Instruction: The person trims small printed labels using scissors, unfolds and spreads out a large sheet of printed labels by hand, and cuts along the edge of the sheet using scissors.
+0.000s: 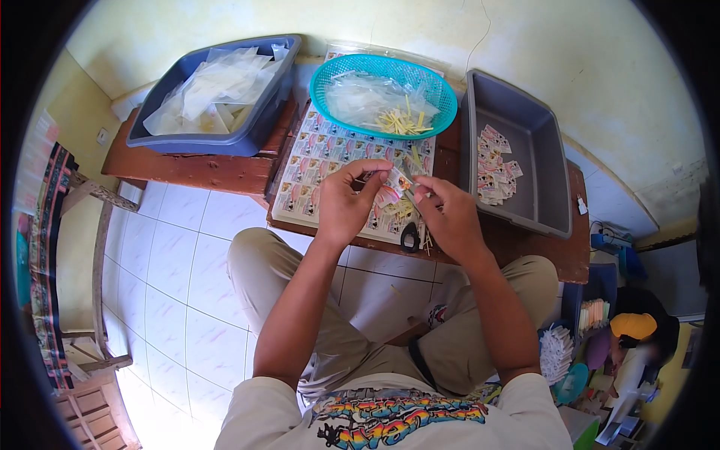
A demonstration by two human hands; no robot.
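My left hand (351, 196) pinches a small printed paper label (394, 184) between thumb and fingers, above the table's front part. My right hand (448, 214) is closed at the label's right edge, its thumb and fingertips together there. Just below it shows the black handle loop of scissors (409, 237); their blades are mostly hidden. Thin yellowish paper strips (409, 210) lie beneath the hands. Under them, sheets of printed labels (304, 176) cover a board on the table.
A turquoise basket (321, 106) behind my hands holds clear plastic bags and strips. The grey tray (536, 176) at right contains cut labels (495, 166). A blue-grey tub (202, 146) at left is full of plastic bags. Another person (643, 330) is at far right.
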